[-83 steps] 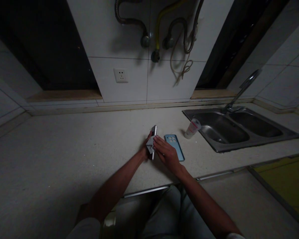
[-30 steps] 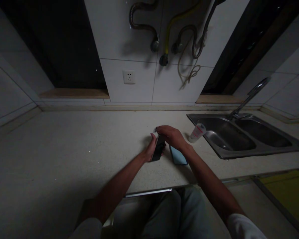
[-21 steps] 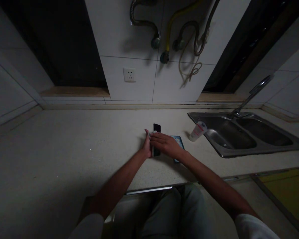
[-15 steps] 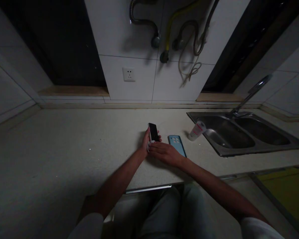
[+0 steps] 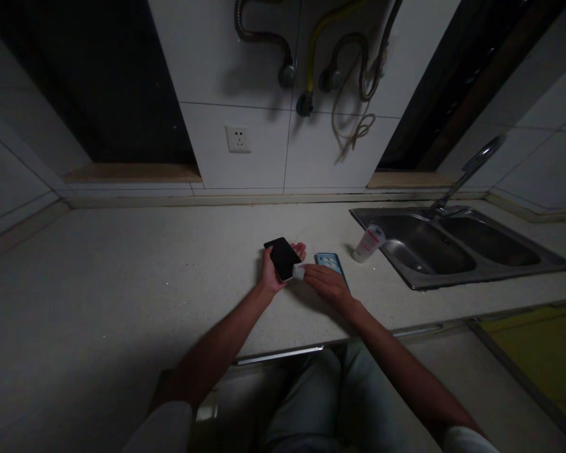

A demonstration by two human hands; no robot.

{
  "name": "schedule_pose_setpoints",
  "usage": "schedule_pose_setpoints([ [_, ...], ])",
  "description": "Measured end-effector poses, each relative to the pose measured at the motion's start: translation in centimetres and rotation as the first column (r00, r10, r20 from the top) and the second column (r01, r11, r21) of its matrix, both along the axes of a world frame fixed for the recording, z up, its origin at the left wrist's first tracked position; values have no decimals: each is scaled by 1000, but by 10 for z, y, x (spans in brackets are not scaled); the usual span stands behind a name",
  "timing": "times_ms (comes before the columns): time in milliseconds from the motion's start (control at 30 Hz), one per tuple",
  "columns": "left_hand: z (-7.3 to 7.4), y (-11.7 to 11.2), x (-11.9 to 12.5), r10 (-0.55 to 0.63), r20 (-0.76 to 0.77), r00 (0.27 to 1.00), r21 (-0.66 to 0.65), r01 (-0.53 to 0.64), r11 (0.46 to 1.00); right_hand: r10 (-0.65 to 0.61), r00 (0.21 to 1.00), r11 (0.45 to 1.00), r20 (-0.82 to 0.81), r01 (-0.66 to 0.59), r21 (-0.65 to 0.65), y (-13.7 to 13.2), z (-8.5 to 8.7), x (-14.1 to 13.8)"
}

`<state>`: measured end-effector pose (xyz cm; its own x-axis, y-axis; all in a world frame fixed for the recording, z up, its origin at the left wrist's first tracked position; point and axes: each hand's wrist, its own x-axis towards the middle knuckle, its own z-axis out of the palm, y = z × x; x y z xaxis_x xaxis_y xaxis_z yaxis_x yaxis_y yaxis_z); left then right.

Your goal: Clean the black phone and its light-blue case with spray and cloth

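The black flat smartphone (image 5: 282, 257) sits in the left hand (image 5: 270, 275), held just above the pale speckled desk (image 5: 146, 270) near its front middle, with the dark screen facing up and the far corner turned to the left. The left fingers (image 5: 301, 249) curl up around the phone's right edge and the palm lies under it, so the hand is clamped on the phone from beneath. At the phone's near right corner a small white wipe (image 5: 299, 272) touches the screen. It is pinched in the right hand (image 5: 329, 284), whose fingers (image 5: 312, 272) are drawn together on the wad. Just beyond the right hand a light blue phone case (image 5: 327, 259) lies flat on the desk, its near end hidden by that hand and its camera cut-outs at the far end. Further right a white tube with a red band (image 5: 366, 242) stands tilted beside the left rim of a stainless steel double sink (image 5: 408, 282), with a curved metal faucet (image 5: 469, 167) behind it. On the white tiled wall at the back are a white wall socket (image 5: 238, 138) and, above it, several looped flexible hoses (image 5: 353, 63).
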<state>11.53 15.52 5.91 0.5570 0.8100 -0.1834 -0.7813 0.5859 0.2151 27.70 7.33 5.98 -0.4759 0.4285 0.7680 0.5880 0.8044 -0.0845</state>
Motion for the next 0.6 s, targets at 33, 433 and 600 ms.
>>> schedule_pose_setpoints([
  [33, 0, 0, 0, -9, -15, 1000, 4, 9, 1000, -29, 999, 999, -46, 28, -18, -1, -1, 2],
  [433, -8, 6, 2, -130, -332, 934, -35, 126, 991, -208, 849, 938, -485, 32, -346, -10, -10, -14],
  [600, -13, 3, 5, 111, -365, 924, 79, -88, 993, -259, 782, 912, -566, 6, -410, -11, -3, -38],
])
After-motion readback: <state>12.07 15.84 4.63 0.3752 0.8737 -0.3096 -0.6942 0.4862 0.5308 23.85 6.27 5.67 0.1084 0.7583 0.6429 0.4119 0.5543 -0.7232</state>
